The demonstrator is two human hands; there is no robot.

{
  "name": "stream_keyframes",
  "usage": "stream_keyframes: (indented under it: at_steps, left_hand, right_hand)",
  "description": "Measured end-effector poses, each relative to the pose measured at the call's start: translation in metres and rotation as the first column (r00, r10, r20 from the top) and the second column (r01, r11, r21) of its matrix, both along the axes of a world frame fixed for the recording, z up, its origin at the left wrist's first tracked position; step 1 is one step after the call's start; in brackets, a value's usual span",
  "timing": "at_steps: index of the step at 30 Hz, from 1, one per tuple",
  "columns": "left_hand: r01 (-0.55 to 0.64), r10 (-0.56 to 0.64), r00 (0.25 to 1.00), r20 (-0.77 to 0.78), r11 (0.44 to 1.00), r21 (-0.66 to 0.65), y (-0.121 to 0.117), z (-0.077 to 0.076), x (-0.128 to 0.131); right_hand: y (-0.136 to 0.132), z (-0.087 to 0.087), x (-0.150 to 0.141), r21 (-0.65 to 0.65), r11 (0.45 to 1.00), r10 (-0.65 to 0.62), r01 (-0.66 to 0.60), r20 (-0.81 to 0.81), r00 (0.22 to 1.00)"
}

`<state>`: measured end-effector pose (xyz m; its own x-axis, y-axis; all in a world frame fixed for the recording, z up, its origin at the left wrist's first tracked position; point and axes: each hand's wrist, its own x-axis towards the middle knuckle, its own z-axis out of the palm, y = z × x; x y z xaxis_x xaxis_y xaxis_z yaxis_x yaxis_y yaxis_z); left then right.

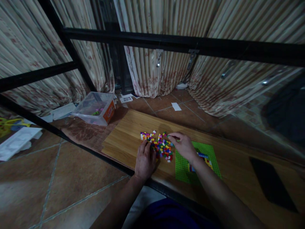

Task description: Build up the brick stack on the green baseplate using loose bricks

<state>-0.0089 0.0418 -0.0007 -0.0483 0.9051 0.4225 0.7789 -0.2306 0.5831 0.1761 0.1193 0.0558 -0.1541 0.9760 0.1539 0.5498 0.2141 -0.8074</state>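
Note:
Small building bricks of many colours (162, 147) lie in a loose heap on the wooden board. At the heap's near left edge rests my left hand (145, 160), its fingers bent and the thumb apart from them; nothing shows in its grasp. My right hand (182, 144) is over the heap's right side, thumb and forefinger pinched on a tiny green brick (168, 136). Below that wrist lies a green studded baseplate (182, 168). A built-up patch of blue, yellow, red and white bricks (204, 156) stands on it, partly hidden by my right forearm.
The wooden board (124, 136) carries a dark flat panel (271, 183) at its right. Beyond its left end stands a clear plastic box (91, 111) with an orange label and some bricks inside. Black metal bars (162, 39) cross in front of curtains. Papers (176, 106) lie on the tiles.

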Motion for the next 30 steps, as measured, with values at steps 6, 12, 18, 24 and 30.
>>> stream_keyframes:
  at_steps: [6,12,18,24,30]
  left_hand:
    - [0.004,-0.004,1.0,-0.01,1.0,0.01,0.0,-0.001,-0.001]
    - [-0.008,0.008,1.0,-0.016,1.0,0.01,0.002,-0.002,-0.003]
    - [0.0,-0.011,0.996,0.085,0.991,0.137,-0.009,0.018,-0.004]
    - [0.282,-0.21,0.864,0.458,0.955,-0.095,-0.033,0.061,0.02]
    - [0.413,-0.156,0.683,0.713,0.889,-0.2,-0.04,0.067,0.034]
  right_hand:
    - [-0.038,0.022,0.012,-0.282,0.959,-0.181,-0.009,-0.641,0.746]
    - [-0.056,0.032,0.023,-0.388,0.922,-0.314,0.005,-0.738,0.597]
    - [-0.076,0.022,0.006,-0.401,0.908,-0.404,0.12,-0.763,0.505]
    - [-0.104,0.013,-0.029,-0.456,0.89,-0.402,0.006,-0.778,0.483]
    - [-0.114,0.017,-0.029,-0.451,0.892,-0.375,0.002,-0.739,0.56]
